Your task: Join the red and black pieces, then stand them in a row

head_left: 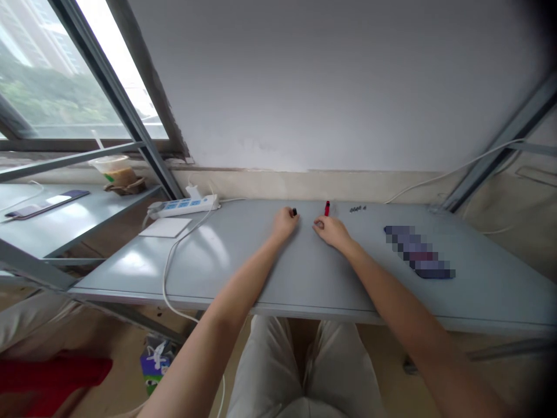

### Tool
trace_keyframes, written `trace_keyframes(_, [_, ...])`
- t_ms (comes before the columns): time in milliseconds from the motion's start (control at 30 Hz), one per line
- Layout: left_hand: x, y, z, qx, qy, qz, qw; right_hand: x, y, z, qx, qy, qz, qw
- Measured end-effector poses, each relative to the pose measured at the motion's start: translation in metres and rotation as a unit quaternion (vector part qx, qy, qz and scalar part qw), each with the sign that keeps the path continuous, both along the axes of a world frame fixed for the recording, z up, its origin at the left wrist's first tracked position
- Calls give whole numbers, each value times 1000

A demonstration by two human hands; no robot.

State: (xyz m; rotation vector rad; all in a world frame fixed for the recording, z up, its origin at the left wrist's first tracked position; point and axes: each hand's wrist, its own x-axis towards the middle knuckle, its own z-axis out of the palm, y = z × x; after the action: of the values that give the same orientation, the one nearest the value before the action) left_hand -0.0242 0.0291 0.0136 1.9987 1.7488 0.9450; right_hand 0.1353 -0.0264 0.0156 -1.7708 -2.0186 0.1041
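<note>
Near the back edge of the grey table, my left hand is closed on a small black object that shows at its fingertips. My right hand rests a short way to the right, fingers curled in; whatever they hold, if anything, is too small to make out. A small red object stands upright just behind my right hand; whether they touch is unclear. Several tiny dark pieces lie in a row farther right.
A white power strip, a flat white square and a white cable occupy the table's left side. A pixelated dark flat item lies on the right. A cup and a tablet-like device rest on the left shelf.
</note>
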Motion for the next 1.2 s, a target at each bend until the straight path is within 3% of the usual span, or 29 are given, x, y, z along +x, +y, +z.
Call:
trace_keyframes(233, [-1,13,0,-50,95,28,994,5,2,0,-14,-27,-16,999])
trace_keyframes(367, [-3,20,-4,-78,93,38,992,7,4,-2,-25,-30,-16,999])
trace_keyframes(567, [-4,27,-9,-64,24,42,997,10,5,-3,-23,-29,-30,999])
trace_keyframes(700, [-3,25,-9,-55,37,42,997,13,4,-1,-22,-28,-46,998])
trace_keyframes(800, [-2,16,-3,-22,53,67,996,18,4,2,-28,-33,-84,996])
trace_keyframes(900, [1,1,7,86,50,87,991,26,4,6,-53,-48,-146,987])
trace_keyframes(967, [5,-9,14,148,64,32,986,32,5,7,-75,-55,-180,979])
trace_keyframes(1033, [12,-17,18,170,97,-72,978,38,6,7,-87,-58,-198,975])
trace_keyframes(1133, [25,-23,16,135,164,-205,956,43,8,4,-86,-66,-207,972])
trace_keyframes(1200, [35,-24,11,119,187,-239,945,43,9,1,-81,-72,-208,972])
